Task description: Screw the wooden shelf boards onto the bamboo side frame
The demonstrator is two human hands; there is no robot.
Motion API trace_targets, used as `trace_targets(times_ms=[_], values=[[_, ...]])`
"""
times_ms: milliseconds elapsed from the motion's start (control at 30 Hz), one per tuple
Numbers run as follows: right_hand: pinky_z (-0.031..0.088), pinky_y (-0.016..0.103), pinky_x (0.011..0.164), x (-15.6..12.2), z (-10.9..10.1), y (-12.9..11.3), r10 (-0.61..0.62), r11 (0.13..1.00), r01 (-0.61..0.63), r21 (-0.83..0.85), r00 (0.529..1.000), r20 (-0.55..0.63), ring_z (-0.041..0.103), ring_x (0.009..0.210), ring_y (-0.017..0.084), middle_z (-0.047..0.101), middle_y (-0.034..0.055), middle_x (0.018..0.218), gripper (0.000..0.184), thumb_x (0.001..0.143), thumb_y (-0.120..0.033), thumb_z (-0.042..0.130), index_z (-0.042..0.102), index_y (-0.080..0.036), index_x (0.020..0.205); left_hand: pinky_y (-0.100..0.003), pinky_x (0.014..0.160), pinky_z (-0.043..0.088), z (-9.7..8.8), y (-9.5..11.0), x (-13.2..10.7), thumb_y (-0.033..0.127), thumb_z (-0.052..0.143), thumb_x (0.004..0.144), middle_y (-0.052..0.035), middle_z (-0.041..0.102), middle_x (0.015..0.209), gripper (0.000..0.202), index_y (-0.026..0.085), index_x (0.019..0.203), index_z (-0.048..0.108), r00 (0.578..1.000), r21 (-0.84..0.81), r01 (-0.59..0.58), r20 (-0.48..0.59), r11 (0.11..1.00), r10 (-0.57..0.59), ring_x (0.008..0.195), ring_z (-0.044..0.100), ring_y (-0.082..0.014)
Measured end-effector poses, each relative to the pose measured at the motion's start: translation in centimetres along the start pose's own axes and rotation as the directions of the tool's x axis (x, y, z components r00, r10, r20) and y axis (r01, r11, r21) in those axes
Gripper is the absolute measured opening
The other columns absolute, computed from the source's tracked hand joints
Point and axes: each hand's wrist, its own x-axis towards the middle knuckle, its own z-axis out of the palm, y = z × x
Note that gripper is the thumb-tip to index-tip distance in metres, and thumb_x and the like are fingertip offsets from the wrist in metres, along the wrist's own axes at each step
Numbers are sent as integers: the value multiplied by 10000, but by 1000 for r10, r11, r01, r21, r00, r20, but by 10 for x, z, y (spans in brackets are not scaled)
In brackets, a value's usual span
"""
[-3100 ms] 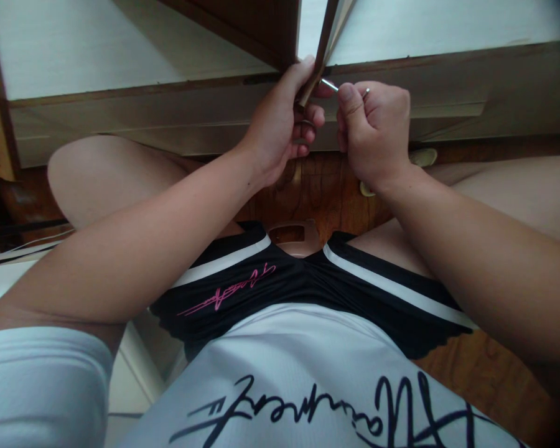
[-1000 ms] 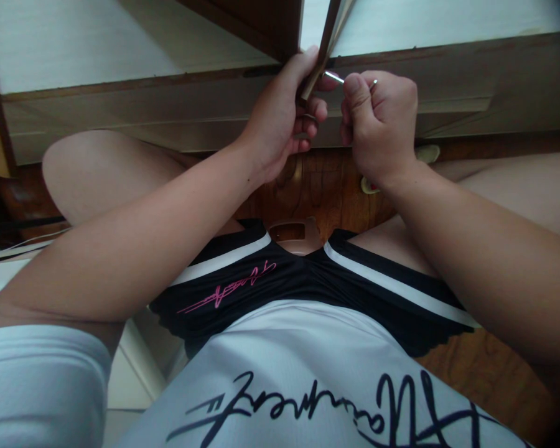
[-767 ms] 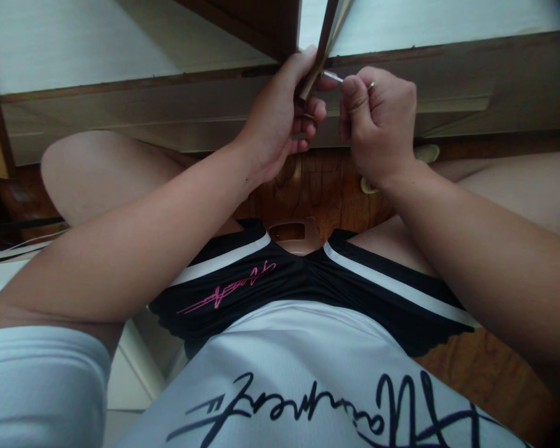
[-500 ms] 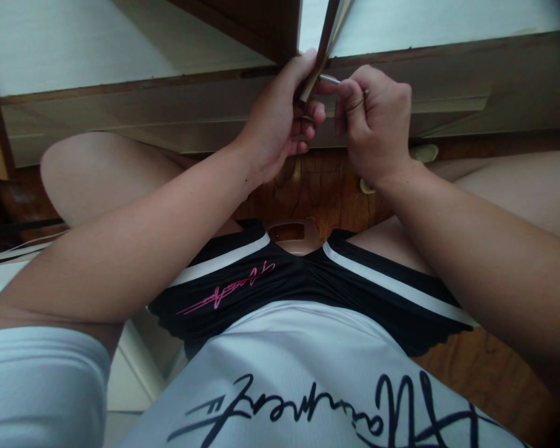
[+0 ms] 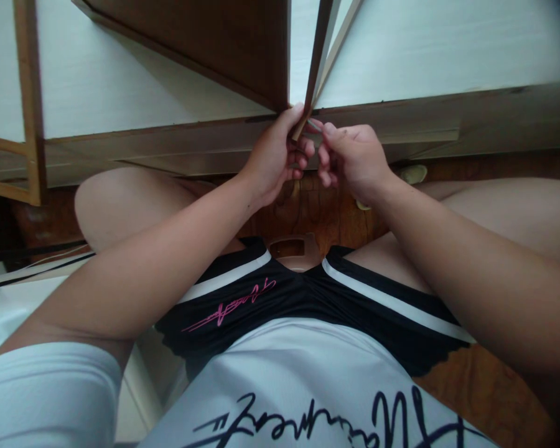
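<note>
My left hand [image 5: 271, 163] is closed around the lower end of a narrow brown wooden bar [image 5: 316, 59], thumb on its left side and fingers curling out underneath. The bar slants up across the white surface. On its right side, my right hand [image 5: 361, 155] pinches a thin silvery metal rod [image 5: 314, 125] between thumb and forefinger; its other fingers are loosely curled. The rod points at the bar near its lower end. Its tip is hidden by the bar and my left fingers, so I cannot tell whether it sits in the wood.
A large dark brown panel [image 5: 214, 40] stands just left of the bar. A wooden frame [image 5: 30, 124] is at the far left. The white surface [image 5: 448, 50] has a low front edge. Below me are a pinkish stool [image 5: 304, 261] and a wood-patterned floor [image 5: 280, 214].
The view has shifted, so the hands and bar appear lower. My right hand has come closer to the bar and turned, and less of the metal rod shows.
</note>
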Motion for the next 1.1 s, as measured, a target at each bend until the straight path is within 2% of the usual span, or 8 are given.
trace_targets(times_ms=[100, 200, 300, 400, 500, 600, 800, 1100], values=[[291, 278, 378, 1, 0, -4, 52, 990, -59, 130, 997, 57, 446, 354, 143, 486, -13, 441, 633, 844, -805, 422, 490, -235, 578, -191, 435, 369, 0, 1, 0, 502, 454, 940, 3, 566, 612, 397, 194, 797, 660, 1000, -3, -14, 15, 1000, 14, 461, 488, -85], [249, 273, 374, -1, 0, -7, 32, 987, -43, 153, 997, 72, 420, 348, 136, 478, -21, 432, 601, 835, -778, 485, 480, -239, 567, -179, 429, 369, 2, 2, -2, 486, 454, 946, 4, 558, 604, 389, 188, 822, 671, 1000, -20, -10, 0, 1000, 10, 459, 494, -81], [294, 293, 428, -4, -2, -9, -71, 997, 71, 17, 997, 9, 423, 383, 142, 511, -11, 449, 582, 859, -742, 495, 502, -238, 567, -174, 420, 370, 3, 2, -3, 497, 494, 929, 5, 575, 579, 360, 204, 815, 669, 997, -49, 30, -65, 998, -33, 446, 512, -84], [347, 312, 528, -8, -3, -11, -226, 952, 205, -225, 972, -69, 480, 474, 168, 538, 3, 495, 577, 913, -690, 451, 515, -235, 565, -171, 409, 356, 3, 0, -3, 511, 500, 921, 14, 588, 580, 349, 213, 834, 659, 1000, -39, -12, -26, 999, 11, 441, 515, -77], [337, 314, 572, -9, -6, -11, -309, 871, 242, -426, 947, -93, 497, 518, 179, 538, 4, 532, 550, 964, -628, 401, 521, -235, 600, -166, 411, 346, 1, -3, -1, 524, 458, 931, 24, 583, 597, 368, 212, 857, 638, 999, -6, -40, 14, 999, 40, 451, 515, -68], [322, 302, 576, -10, -7, -11, -318, 814, 228, -535, 945, -81, 501, 532, 172, 540, 8, 567, 500, 1003, -551, 372, 516, -226, 652, -161, 423, 347, -1, -5, 0, 538, 436, 932, 27, 561, 611, 390, 198, 859, 614, 999, 1, -32, 14, 999, 32, 468, 505, -64], [297, 277, 567, -10, -9, -10, -309, 749, 190, -635, 948, -80, 487, 529, 151, 523, 5, 581, 445, 1021, -465, 374, 492, -211, 675, -166, 447, 341, -4, -6, 0, 570, 459, 906, 20, 547, 653, 416, 181, 884, 604, 1000, 1, -8, 13, 1000, 8, 502, 479, -66], [301, 277, 581, -10, -11, -9, -310, 758, 204, -619, 948, -66, 493, 549, 154, 527, 8, 599, 443, 1027, -435, 367, 481, -212, 662, -179, 458, 329, -5, -7, 0, 590, 451, 896, 22, 541, 651, 452, 167, 848, 603, 1000, 25, -7, -6, 1000, 7, 503, 470, -64]])
